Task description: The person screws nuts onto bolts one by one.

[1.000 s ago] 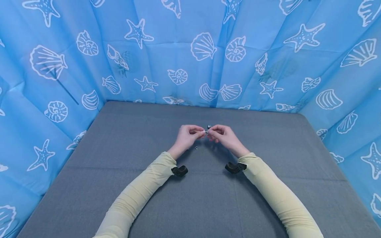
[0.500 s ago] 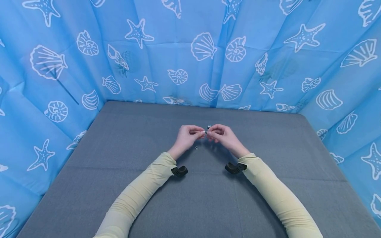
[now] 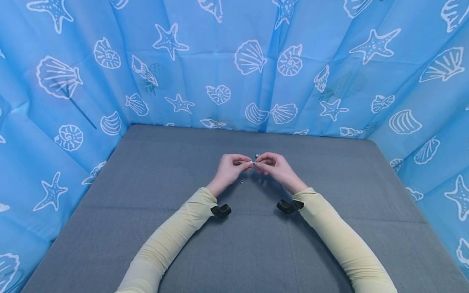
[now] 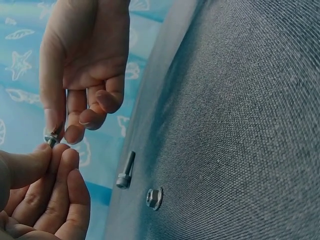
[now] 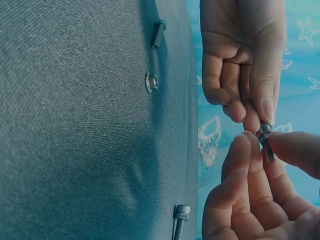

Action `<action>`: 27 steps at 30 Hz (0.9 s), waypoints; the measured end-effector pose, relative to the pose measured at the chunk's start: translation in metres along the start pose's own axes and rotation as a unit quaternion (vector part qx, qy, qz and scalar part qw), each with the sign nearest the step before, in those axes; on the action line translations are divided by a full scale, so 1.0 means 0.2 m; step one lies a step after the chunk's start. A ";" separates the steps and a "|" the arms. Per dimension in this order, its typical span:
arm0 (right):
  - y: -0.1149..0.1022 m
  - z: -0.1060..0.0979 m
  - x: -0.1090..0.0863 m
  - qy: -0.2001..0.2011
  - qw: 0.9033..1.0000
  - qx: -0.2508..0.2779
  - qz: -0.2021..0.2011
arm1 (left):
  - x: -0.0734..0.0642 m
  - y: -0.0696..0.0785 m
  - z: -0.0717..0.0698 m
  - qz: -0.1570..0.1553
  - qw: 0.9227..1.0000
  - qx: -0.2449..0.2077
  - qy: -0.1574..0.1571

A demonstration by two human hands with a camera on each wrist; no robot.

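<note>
Between the fingertips of both hands is a small metal bolt (image 5: 270, 155) with a nut (image 5: 264, 135) around it. My left hand (image 3: 229, 169) pinches the bolt's head end between thumb and finger. On the other side, my right hand (image 3: 278, 169) pinches at the nut with thumb and forefinger, the threaded end pointing toward its palm. Fingertips partly cover both parts. Below the hands, a flange nut (image 4: 154, 198) sits on the cloth beside a loose socket-head bolt (image 4: 126, 171). Another bolt with a nut near its head (image 5: 181, 220) lies close to the right hand.
Grey cloth covers the table (image 3: 249, 244). Blue curtains (image 3: 220, 65) with white shell and starfish prints hang along its back and sides. Dark wrist mounts (image 3: 221, 211) stick out from the cream sleeves (image 3: 176, 240).
The right fingers shift very slightly at the bolt and nut. Both arms and the parts on the table stay where they were.
</note>
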State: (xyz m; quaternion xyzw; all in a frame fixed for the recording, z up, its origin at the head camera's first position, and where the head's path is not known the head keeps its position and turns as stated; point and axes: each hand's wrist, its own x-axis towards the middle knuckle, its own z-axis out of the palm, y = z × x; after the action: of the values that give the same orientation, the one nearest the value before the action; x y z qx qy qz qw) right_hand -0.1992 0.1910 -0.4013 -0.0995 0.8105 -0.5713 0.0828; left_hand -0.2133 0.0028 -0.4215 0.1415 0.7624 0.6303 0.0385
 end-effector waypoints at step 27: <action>0.02 0.01 0.01 0.000 1.000 -0.010 0.000 | -0.01 0.01 -0.01 -0.001 1.000 0.002 -0.002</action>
State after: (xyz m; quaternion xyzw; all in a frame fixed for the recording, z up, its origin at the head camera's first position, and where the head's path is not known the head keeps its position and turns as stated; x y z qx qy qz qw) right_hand -0.2002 0.1904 -0.4049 -0.1006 0.8158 -0.5635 0.0819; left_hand -0.2120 0.0013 -0.4198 0.1420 0.7636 0.6286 0.0405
